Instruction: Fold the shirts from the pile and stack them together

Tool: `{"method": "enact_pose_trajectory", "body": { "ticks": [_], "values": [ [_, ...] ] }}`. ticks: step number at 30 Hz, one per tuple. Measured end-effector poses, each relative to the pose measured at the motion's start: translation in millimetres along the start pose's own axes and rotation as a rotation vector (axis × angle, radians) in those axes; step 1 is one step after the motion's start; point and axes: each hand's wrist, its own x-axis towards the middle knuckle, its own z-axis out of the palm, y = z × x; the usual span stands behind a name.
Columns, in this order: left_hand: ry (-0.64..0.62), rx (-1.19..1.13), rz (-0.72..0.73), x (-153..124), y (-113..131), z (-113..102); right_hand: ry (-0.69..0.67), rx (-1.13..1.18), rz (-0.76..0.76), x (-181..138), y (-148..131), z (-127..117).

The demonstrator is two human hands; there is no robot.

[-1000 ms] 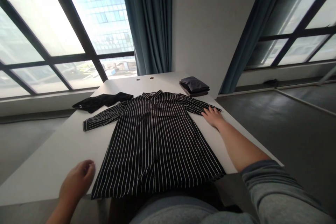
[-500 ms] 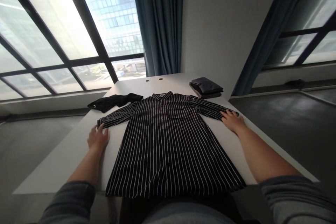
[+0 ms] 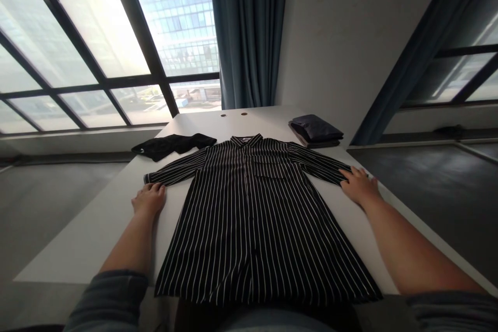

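A black shirt (image 3: 249, 218) with thin white stripes lies spread face up on the white table (image 3: 97, 228). Its collar points away from me and its hem reaches the near edge. At the lower edge of the left-hand cuff, my left hand (image 3: 149, 199) has its fingers bent and close together on the cloth; the fingertips are partly hidden. My right hand (image 3: 360, 185) rests on the end of the other sleeve, fingers apart and laid over the stripes.
A crumpled black cloth (image 3: 173, 145) lies beyond the left-hand sleeve. Folded dark garments (image 3: 316, 129) are stacked at the far right. Two round holes are near the table's far edge. Behind stand windows, a blue curtain (image 3: 249, 36) and a pale wall.
My left hand's fingers have drawn in at the cuff from a more spread pose. My right hand stays on its sleeve. The view has shifted slightly, moving the scene rightward.
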Motion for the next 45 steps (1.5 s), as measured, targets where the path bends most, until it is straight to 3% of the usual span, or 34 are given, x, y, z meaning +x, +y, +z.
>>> {"method": "enact_pose_trajectory", "body": {
  "ticks": [2,4,7,9,11,14,24,32,35,38,41,45],
  "values": [
    [0.088,-0.037,0.033,-5,8,-3,0.143,-0.005,-0.093,-3,-9,-7],
    [0.163,-0.091,0.175,-10,20,-3,0.216,0.006,-0.190,-5,-19,-10],
    [0.110,-0.124,0.441,-15,35,5,0.113,0.015,-0.260,-3,-29,-6],
    [0.009,-0.092,0.503,-15,40,12,-0.032,-0.003,-0.230,-2,-30,-1],
    [-0.086,-0.039,0.464,-12,39,19,-0.143,-0.025,-0.191,-1,-27,5],
    [-0.154,0.001,0.394,-6,30,23,-0.199,-0.034,-0.176,-1,-21,8],
    [-0.121,-0.083,0.334,-4,15,19,-0.242,0.025,-0.105,0,-14,5],
    [-0.027,-0.058,0.270,2,6,22,-0.138,0.107,0.017,4,-5,-1],
    [0.000,-0.061,0.269,2,6,22,0.021,0.072,-0.043,0,-13,-7],
    [0.072,-0.058,0.329,0,7,21,0.121,0.064,-0.212,-6,-29,-12],
    [0.050,-0.047,0.339,0,9,21,-0.043,0.093,-0.288,-10,-39,-12],
    [-0.081,-0.012,0.242,3,9,20,-0.178,0.079,-0.162,-7,-35,-8]
  ]
}}
